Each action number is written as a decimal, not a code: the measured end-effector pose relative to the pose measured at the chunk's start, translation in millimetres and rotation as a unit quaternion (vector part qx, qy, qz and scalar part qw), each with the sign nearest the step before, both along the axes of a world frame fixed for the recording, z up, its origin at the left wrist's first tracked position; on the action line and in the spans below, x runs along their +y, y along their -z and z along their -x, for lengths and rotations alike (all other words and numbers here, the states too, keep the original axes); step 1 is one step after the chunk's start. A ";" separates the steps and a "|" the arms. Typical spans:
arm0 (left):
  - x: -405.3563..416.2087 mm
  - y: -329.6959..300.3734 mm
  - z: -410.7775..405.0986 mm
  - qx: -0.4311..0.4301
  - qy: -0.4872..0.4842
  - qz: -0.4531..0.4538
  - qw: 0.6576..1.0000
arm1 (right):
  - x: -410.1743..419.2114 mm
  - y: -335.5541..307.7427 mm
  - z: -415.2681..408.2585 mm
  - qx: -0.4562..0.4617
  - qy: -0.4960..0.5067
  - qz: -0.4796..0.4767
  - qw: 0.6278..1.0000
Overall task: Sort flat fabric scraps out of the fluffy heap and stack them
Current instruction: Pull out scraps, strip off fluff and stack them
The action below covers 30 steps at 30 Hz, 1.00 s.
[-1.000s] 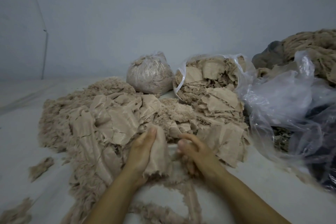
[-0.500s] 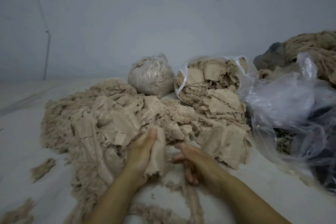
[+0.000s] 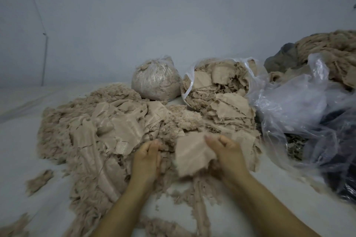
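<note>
— The scrap has changed hands, hasn't it?

— Yes. A second ago the left hand (image 3: 147,159) had it pinched upright; now the right hand (image 3: 226,155) holds that flat scrap (image 3: 192,155), thumb over its right edge, fingers curled behind it. It is blurred, lifted just above the near edge of the fluffy heap (image 3: 90,127).

— And the left hand?

— It has let go. It sits just left of the scrap with fingers loosely bent, their tips down in the fluff. I cannot see that it grasps anything.

— Where is the stack?

— Just beyond the right hand: a stack of flat pieces (image 3: 229,109) spilling out of an open clear bag (image 3: 221,77) lying on its side. The scrap is between the heap and that stack, nearer the stack.

— What else is around?

— A tied bag of fluff (image 3: 156,79) stands behind the heap, just left of the open bag. To the right lies a big crumpled plastic sheet (image 3: 300,106) over something dark, and behind it a pile of tan fibre (image 3: 331,52). Small tufts (image 3: 38,181) lie apart on the white floor (image 3: 17,140) at the left. A pale wall (image 3: 154,15) stands behind everything.
</note>
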<state>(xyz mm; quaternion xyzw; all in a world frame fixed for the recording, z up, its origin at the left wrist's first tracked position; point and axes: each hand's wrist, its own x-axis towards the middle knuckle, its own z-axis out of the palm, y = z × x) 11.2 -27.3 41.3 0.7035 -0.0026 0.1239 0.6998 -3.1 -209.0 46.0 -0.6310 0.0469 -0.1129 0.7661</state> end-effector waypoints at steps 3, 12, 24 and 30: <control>16.2 -6.7 0.9 -0.025 0.003 -0.041 0.999 | -42.2 -18.5 -16.7 0.025 0.122 0.111 0.986; 77.5 -39.7 0.4 -0.272 0.096 -0.604 0.743 | -4.3 19.0 13.6 -0.115 -0.119 0.505 0.847; 87.6 -15.4 -3.7 -0.172 -0.158 -0.574 0.785 | 22.8 18.5 7.9 -0.029 -0.173 0.443 0.879; 72.1 -32.5 3.6 -0.227 -0.087 -0.466 0.851 | 29.3 21.7 6.7 0.019 -0.164 0.303 0.939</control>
